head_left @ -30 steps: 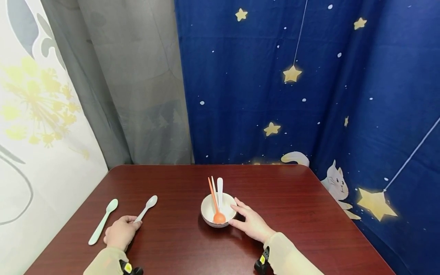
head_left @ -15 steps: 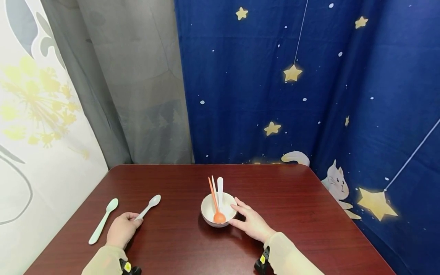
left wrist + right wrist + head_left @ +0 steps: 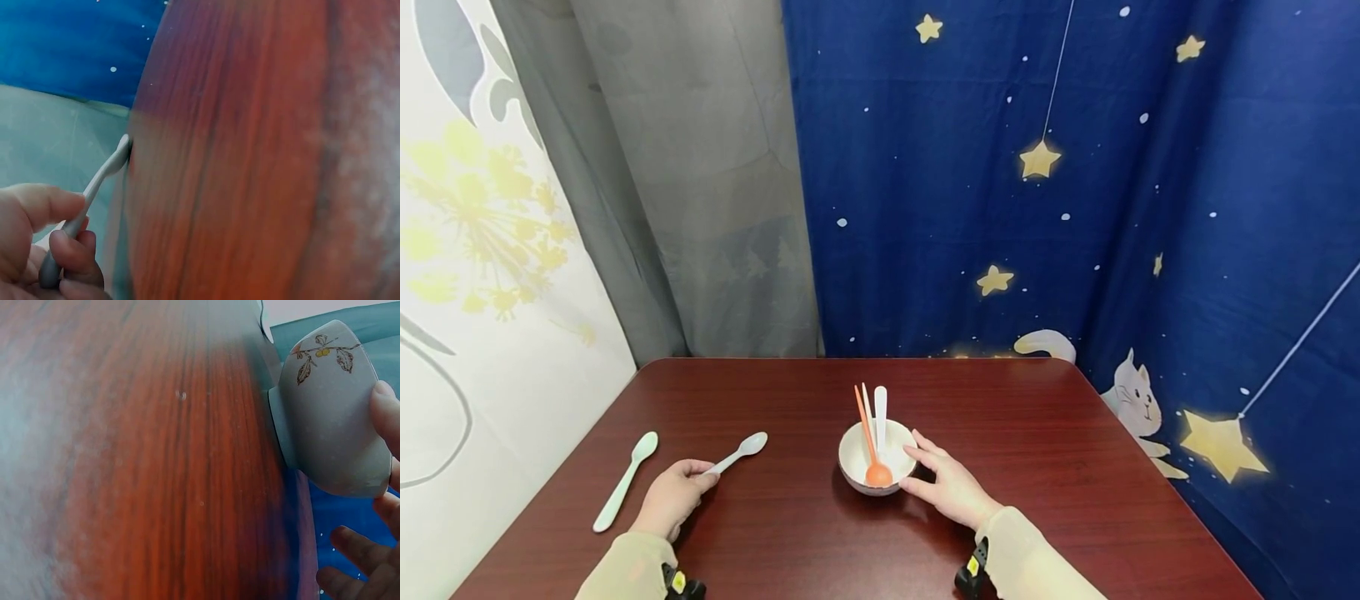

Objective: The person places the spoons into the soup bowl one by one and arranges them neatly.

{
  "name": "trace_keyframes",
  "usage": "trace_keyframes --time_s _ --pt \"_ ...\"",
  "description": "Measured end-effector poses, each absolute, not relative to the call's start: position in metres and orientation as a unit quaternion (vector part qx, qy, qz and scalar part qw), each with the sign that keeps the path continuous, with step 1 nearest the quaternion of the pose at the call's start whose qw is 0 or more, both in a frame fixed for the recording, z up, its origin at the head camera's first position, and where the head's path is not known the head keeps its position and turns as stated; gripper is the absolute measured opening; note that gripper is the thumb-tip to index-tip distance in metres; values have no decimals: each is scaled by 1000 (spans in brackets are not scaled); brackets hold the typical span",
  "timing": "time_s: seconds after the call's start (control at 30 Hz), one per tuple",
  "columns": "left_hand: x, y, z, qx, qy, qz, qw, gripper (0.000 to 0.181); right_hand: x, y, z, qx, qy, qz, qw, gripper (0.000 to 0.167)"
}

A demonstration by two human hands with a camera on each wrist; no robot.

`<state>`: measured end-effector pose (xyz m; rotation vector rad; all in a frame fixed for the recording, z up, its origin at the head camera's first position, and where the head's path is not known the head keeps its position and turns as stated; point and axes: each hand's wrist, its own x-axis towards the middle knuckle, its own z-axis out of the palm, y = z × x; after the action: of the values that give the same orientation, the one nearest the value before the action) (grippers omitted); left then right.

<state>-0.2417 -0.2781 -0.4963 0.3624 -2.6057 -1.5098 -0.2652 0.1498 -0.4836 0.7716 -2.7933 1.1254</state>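
My left hand (image 3: 673, 498) pinches the handle of a pale grey spoon (image 3: 741, 452) above the left part of the table, its bowl end pointing right. In the left wrist view, thumb and fingers grip the spoon's handle (image 3: 84, 203). A cream bowl (image 3: 850, 467) stands near the table's middle, with an orange spoon (image 3: 877, 473), a white-handled utensil (image 3: 881, 412) and a thin pale stick-like handle (image 3: 867, 404) leaning in it. My right hand (image 3: 951, 487) rests spread fingers on the bowl's right rim. The right wrist view shows leaves painted on the bowl's outside (image 3: 340, 419).
A pale green spoon (image 3: 625, 483) lies on the dark red wooden table (image 3: 790, 533), left of my left hand. Behind the table hang a grey curtain (image 3: 715, 208) and a blue star-patterned curtain (image 3: 917, 208).
My left hand has moved slightly right, and the grey spoon has swung toward the right, lying flatter across the view. My right hand and the bowl stay where they were.
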Motion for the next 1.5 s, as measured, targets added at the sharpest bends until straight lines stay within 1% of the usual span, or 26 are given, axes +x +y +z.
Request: trace_keyframes --time_s 0.3,0.5,0.67,0.73,0.9,0.97,1.23,1.4,1.5 --pt "-242 -277 -495 148 -769 -621 38 47 -265 150 -483 248 -899 361 22 62" --pt "-241 -275 -493 177 -668 -721 47 53 -265 149 -483 252 -898 361 31 61" --pt "-240 -273 -492 189 -622 -757 62 59 -264 149 -482 254 -895 364 35 61" --pt "-240 -273 -491 196 -604 -769 74 55 -264 149 -482 257 -897 357 39 60" --pt "-240 -271 -488 225 -557 -791 116 25 -264 148 -482 255 -899 354 40 60" --pt "-241 -270 -486 226 -554 -791 129 21 -264 148 -482 252 -897 360 36 60" --pt "-241 -269 -480 224 -520 -813 136 26 -264 149 -483 247 -898 363 26 62" --pt "-244 -266 -479 223 -548 -792 154 29 -265 149 -483 244 -898 365 20 62" --pt "-246 -264 -477 217 -567 -779 155 30 -265 149 -483 244 -897 367 19 62"
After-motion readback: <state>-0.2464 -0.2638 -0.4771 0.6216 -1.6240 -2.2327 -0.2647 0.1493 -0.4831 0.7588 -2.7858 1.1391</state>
